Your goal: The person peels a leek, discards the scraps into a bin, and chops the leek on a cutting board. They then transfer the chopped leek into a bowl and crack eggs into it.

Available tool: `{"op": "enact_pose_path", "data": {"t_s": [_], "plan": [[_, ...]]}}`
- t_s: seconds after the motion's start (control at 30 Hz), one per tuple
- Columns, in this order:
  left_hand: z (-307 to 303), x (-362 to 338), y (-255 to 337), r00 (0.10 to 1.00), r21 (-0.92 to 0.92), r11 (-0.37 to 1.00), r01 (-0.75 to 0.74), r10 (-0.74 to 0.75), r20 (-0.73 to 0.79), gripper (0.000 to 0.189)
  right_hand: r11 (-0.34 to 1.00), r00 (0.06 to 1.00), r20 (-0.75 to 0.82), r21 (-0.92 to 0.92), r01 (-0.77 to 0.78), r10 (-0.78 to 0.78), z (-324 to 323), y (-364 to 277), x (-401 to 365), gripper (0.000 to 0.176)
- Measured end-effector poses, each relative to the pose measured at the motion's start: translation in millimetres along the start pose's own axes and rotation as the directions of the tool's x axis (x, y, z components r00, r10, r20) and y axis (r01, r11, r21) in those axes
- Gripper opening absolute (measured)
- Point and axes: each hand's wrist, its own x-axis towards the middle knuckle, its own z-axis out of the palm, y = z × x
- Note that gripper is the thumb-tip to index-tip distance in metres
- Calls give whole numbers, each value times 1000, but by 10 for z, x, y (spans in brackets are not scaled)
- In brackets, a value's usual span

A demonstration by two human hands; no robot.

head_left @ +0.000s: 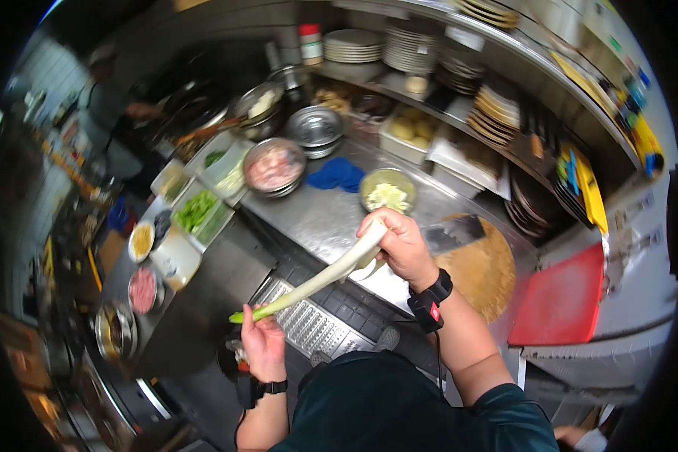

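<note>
A long stalk (pixel 316 285), white at its thick end and green at its tip, slants across the middle of the view. My right hand (pixel 399 245) is closed round the thick white end, beside the round cutting board (pixel 482 271). Lower left, my left hand (pixel 264 343) pinches the green tip over the floor. A cleaver (pixel 453 234) lies flat on the board, just right of my right hand. Beyond that hand stands a bowl (pixel 388 190) of chopped pale pieces.
A blue cloth (pixel 335 175), a bowl of raw meat (pixel 275 167) and metal bowls (pixel 316 129) stand on the counter. Plates (pixel 352 45) fill the shelf. Right: a red board (pixel 557 297). Left: containers of greens (pixel 196 211) and another person (pixel 109 113). A floor grate (pixel 316 325) lies below.
</note>
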Motion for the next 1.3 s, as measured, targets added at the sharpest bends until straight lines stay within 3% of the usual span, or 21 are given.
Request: {"op": "enact_pose_path", "data": {"t_s": [0.13,0.2,0.27,0.33,0.4,0.5,0.57,0.63,0.73,0.8,0.87,0.93,1.0,1.13,1.2,1.23,1.3], "plan": [[-428,-69,567,997,-85,994,69,-71,-15,26,997,945,323,-35,62,-48,739,204,404,16],[-384,-214,789,992,-7,1000,-7,6,-122,26,973,858,461,-142,-182,228,1138,230,497,16],[-556,-289,1077,996,-85,996,-4,-3,-87,28,968,817,533,-226,-111,218,1582,381,605,17],[-664,-407,1319,992,6,1000,-31,30,126,32,965,835,495,-219,-146,239,1901,574,721,17],[-836,-492,1570,969,59,985,-159,144,200,33,964,875,423,-217,-154,235,2134,688,893,17],[-1072,-621,1993,901,85,897,-435,433,42,31,967,953,283,-254,-29,103,2455,635,1224,19],[-1167,-833,2314,725,253,720,-647,683,-91,29,958,939,336,-285,23,78,2678,588,1446,20],[-1298,-1228,2554,494,451,507,-735,855,-156,29,936,882,454,-350,48,125,2916,690,1587,18],[-1646,-1863,2758,144,727,232,-646,973,-182,28,935,738,667,-320,155,106,3410,1157,1615,15],[-1859,-2275,2728,-25,830,139,-540,983,-181,28,901,651,727,-405,152,217,3758,1659,1495,17],[-2082,-2654,2606,-111,866,144,-478,969,-222,29,896,567,779,-419,151,268,4114,2277,1308,20],[-2198,-2950,2405,-199,872,172,-458,936,-289,33,845,494,830,-442,301,259,4405,2915,1115,23],[-2260,-3148,2164,-284,861,208,-465,885,-368,35,820,446,839,-476,319,313,4675,3330,892,23],[-2248,-3417,1666,-359,843,306,-442,801,-479,36,797,425,826,-518,310,371,5009,4302,515,22],[-2272,-3466,1468,-432,879,276,-388,788,-438,36,735,443,777,-601,313,447,5160,4596,375,22],[-2341,-3539,1331,-383,864,289,-412,805,-452,36,725,446,772,-610,320,453,5241,4732,319,22],[-2423,-3563,1159,-430,857,311,-411,763,-483,34,689,439,740,-656,307,509,5388,4976,245,24]]}}
